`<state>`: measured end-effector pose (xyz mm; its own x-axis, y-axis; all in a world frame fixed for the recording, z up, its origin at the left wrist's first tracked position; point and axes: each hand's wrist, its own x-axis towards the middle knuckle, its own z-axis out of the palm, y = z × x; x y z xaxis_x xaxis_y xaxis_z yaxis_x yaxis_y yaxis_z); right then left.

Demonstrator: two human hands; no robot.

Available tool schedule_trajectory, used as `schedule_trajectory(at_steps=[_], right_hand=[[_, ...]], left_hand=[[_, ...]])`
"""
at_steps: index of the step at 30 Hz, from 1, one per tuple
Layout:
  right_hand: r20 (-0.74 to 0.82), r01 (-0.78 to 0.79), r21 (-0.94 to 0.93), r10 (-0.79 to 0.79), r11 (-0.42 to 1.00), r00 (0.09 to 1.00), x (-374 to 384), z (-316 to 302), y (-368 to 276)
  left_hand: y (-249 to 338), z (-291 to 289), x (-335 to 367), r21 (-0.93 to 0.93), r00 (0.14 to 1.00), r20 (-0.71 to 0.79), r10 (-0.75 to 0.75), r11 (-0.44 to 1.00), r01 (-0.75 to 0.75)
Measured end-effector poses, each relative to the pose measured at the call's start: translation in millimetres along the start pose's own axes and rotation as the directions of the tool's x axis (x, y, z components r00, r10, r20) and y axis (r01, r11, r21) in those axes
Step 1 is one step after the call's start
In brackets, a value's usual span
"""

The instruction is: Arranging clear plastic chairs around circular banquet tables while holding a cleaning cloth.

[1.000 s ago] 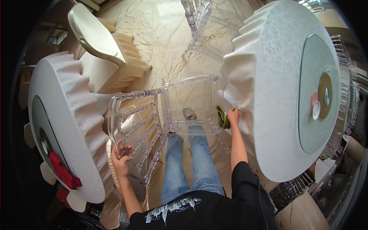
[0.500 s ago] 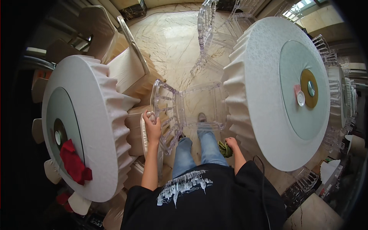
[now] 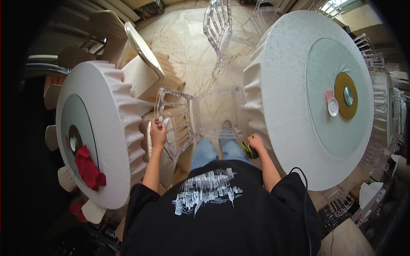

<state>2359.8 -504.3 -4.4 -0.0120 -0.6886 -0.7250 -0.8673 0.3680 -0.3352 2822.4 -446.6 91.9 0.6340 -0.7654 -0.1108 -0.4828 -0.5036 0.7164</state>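
A clear plastic chair (image 3: 218,102) stands in front of me between two round tables, its backrest toward the left and its seat beside the right table's cloth. My left hand (image 3: 158,134) is closed round the edge of that backrest, fingers wrapped over the rail. Down by my right leg, my right hand (image 3: 256,143) grips a crumpled green cloth (image 3: 249,150) that hangs below the fist. The right table (image 3: 282,85) has a white cloth and a glass turntable (image 3: 320,77), on which a small white dish (image 3: 333,107) rests.
At left, another white-clothed table (image 3: 113,170) carries a red cloth (image 3: 87,168) at its turntable's edge. Cream covered chairs (image 3: 143,79) stand beyond it. Another clear chair (image 3: 218,25) is farther ahead on the marble floor (image 3: 183,47). A black cable (image 3: 305,192) runs down my right side.
My left hand now wraps more tightly round the chair's backrest, its fingers curled over. The chair and that hand sit slightly farther left in view. The green cloth stays in my right hand.
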Motion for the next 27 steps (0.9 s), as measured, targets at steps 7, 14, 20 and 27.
schedule_trajectory(at_steps=[7, 14, 20, 27], right_hand=[[-0.458, 0.253, 0.217, -0.131, 0.943, 0.879, -26.6, -94.1, -72.6], [-0.445, 0.023, 0.382, 0.162, 0.924, 0.881, -38.4, -139.7, -48.2], [-0.463, 0.098, 0.593, 0.238, 0.799, 0.854, -28.6, -105.5, 32.9], [-0.074, 0.006, 0.868, 0.117, 0.496, 0.99, -5.2, -74.9, -65.0]], left_hand=[[13.5, -3.7, -3.1, 0.108, 1.0, -0.023, 0.0, 0.994, 0.002], [18.5, -3.3, -0.9, 0.197, 0.999, -0.024, 0.031, 0.98, -0.025], [83.3, 9.4, 27.8, 0.633, 0.976, -0.005, 0.219, 0.756, -0.167], [222.3, 133.9, 245.0, -0.115, 0.912, 0.303, 0.276, 0.961, -0.252]])
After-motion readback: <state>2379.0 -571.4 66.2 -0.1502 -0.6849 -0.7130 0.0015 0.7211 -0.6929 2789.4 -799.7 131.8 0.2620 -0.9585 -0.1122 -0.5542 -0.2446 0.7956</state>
